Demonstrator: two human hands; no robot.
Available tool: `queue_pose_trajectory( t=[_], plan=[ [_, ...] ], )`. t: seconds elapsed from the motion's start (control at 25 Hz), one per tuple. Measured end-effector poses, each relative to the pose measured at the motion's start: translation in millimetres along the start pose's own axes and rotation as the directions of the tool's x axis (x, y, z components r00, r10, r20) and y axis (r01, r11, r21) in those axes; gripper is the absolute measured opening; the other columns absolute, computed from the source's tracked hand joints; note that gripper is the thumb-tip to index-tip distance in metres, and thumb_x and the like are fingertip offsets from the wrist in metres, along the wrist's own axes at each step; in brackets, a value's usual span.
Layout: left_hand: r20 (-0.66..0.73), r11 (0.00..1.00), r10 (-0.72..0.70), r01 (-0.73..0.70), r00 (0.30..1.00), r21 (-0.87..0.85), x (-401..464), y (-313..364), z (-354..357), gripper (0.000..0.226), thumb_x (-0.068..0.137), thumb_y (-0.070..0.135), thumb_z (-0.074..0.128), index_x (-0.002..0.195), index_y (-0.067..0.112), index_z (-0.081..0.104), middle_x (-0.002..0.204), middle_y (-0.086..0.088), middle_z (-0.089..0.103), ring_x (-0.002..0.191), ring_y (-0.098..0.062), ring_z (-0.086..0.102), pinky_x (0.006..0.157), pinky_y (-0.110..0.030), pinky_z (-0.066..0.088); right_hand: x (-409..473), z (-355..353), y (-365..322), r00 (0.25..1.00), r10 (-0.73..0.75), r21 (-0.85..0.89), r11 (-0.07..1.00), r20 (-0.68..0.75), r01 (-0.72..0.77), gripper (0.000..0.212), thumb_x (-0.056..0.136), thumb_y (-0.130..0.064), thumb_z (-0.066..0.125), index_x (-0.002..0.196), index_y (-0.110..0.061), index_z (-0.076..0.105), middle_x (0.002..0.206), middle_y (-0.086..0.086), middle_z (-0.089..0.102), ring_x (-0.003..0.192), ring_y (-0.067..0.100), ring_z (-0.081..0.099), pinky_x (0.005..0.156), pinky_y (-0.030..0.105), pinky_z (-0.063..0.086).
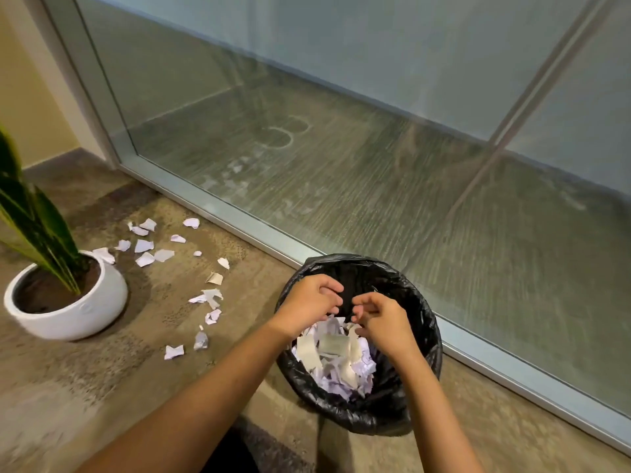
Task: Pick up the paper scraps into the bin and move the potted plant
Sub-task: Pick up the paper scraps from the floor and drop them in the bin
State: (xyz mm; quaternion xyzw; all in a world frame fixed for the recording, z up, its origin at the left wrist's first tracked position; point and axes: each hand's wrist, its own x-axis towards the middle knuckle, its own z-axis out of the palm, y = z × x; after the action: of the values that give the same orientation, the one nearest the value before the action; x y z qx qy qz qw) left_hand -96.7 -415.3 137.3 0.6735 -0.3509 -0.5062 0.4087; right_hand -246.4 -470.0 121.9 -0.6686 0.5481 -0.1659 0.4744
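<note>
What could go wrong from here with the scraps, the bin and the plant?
1. Both hands, left and right, are over the bin with fingers loosely curled; light paper dropped there could flutter past the rim onto the carpet.
2. Many scraps lie close to the pot, some touching it; pieces behind it may be missed.
3. Moving the pot could trap or scatter those scraps.

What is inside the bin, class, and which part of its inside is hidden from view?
The bin, lined with a black bag, holds a heap of torn paper scraps. The left hand and right hand cover some; the bottom under the heap cannot be seen.
</note>
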Motion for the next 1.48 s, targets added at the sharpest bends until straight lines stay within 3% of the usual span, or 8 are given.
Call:
queue_pose_trajectory(
  t=[0.2, 0.36, 0.6, 0.84, 0.96, 1.24, 1.36, 1.48],
  plan=[
    [-0.117, 0.981, 0.183, -0.189, 0.976, -0.041, -4.0, -30.6, -50.2, 0.028, 0.089, -0.005, 0.047, 0.089, 0.017, 0.065, 0.076, 0.001, 0.065, 0.063, -0.010, 0.058, 0.063, -0.016, 0.049, 4.8, 61.7, -40.5, 0.977, -0.185, -0.048, 0.982, -0.110, 0.181, 0.017, 0.087, -0.005, 0.056, 0.090, -0.015, 0.070, 0.080, 0.002, 0.071, 0.075, 0.019, 0.067, 0.073, 0.039, 0.056],
    [-0.356, 0.948, 0.310, -0.313, 0.882, 0.049, -16.4, -86.7, -122.2, 0.039, 0.085, -0.001, 0.052, 0.078, 0.034, 0.068, 0.079, 0.012, 0.068, 0.072, 0.001, 0.061, 0.068, -0.014, 0.048, 1.7, 139.9, -67.5, 0.953, -0.304, -0.012, 0.953, -0.003, 0.304, 0.019, 0.086, -0.008, 0.059, 0.086, -0.025, 0.069, 0.083, -0.006, 0.070, 0.074, 0.005, 0.063, 0.071, 0.019, 0.050],
    [-0.486, 0.910, 0.215, 0.007, 0.847, 0.415, -10.7, -235.9, -237.0, 0.032, 0.084, -0.002, 0.054, 0.104, 0.019, 0.069, 0.099, 0.001, 0.065, 0.094, -0.017, 0.060, 0.078, -0.027, 0.045, 24.8, 277.7, -43.6, 0.960, -0.214, -0.075, 0.970, 0.178, 0.230, 0.022, 0.085, -0.008, 0.061, 0.094, -0.027, 0.068, 0.094, -0.014, 0.059, 0.087, 0.004, 0.059, 0.086, 0.024, 0.048],
    [-0.294, 0.543, 0.031, 0.231, 0.955, 0.807, 9.5, -368.2, -282.0, 0.051, 0.097, 0.032, 0.043, 0.147, 0.026, 0.033, 0.156, -0.011, 0.027, 0.143, -0.035, 0.024, 0.107, -0.052, 0.035, 104.4, 360.4, 2.8, 0.972, -0.090, -0.333, 0.929, 0.217, 0.160, 0.037, 0.088, -0.021, 0.060, 0.123, -0.013, 0.055, 0.125, 0.010, 0.049, 0.110, 0.027, 0.054, 0.096, 0.030, 0.040],
    [-0.313, 0.464, 0.034, 0.262, 0.949, 0.846, 11.4, -403.7, -278.3, 0.055, 0.096, 0.045, 0.019, 0.150, 0.033, 0.020, 0.160, -0.006, 0.010, 0.147, -0.032, 0.012, 0.110, -0.054, 0.026, 156.4, 386.1, 12.2, 0.985, -0.092, -0.364, 0.921, 0.144, 0.140, 0.047, 0.090, -0.031, 0.059, 0.130, -0.010, 0.047, 0.133, 0.013, 0.043, 0.119, 0.030, 0.047, 0.095, 0.028, 0.035],
    [-0.355, 0.430, 0.180, 0.252, 0.917, 0.867, 15.7, -436.8, -271.9, 0.052, 0.097, 0.044, 0.026, 0.148, 0.035, 0.024, 0.160, -0.004, 0.017, 0.147, -0.026, 0.017, 0.110, -0.050, 0.021, 272.9, 423.4, 6.4, 0.980, -0.149, -0.447, 0.874, 0.130, 0.192, 0.070, 0.092, -0.055, 0.043, 0.146, -0.014, 0.029, 0.158, 0.011, 0.013, 0.144, 0.030, 0.016, 0.115, 0.047, 0.019],
    [-0.360, 0.425, 0.206, 0.249, 0.910, 0.871, 15.2, -439.6, -271.9, 0.052, 0.098, 0.044, 0.025, 0.149, 0.036, 0.022, 0.160, -0.003, 0.016, 0.147, -0.026, 0.016, 0.111, -0.050, 0.020, 272.4, 431.5, 3.9, 0.951, -0.186, -0.469, 0.835, 0.248, 0.286, 0.064, 0.094, -0.060, 0.031, 0.143, -0.018, 0.038, 0.157, 0.005, 0.023, 0.145, 0.025, 0.016, 0.116, 0.054, 0.016],
    [-0.362, 0.423, 0.215, 0.248, 0.907, 0.871, 14.4, -440.8, -271.7, 0.052, 0.098, 0.043, 0.026, 0.149, 0.036, 0.022, 0.160, -0.003, 0.015, 0.147, -0.026, 0.014, 0.111, -0.050, 0.020, 221.8, 427.9, 18.1, 0.893, -0.283, -0.283, 0.877, 0.349, 0.388, 0.054, 0.094, -0.056, 0.035, 0.134, -0.023, 0.052, 0.120, -0.004, 0.064, 0.109, -0.003, 0.058, 0.094, 0.033, 0.045]
  ],
)
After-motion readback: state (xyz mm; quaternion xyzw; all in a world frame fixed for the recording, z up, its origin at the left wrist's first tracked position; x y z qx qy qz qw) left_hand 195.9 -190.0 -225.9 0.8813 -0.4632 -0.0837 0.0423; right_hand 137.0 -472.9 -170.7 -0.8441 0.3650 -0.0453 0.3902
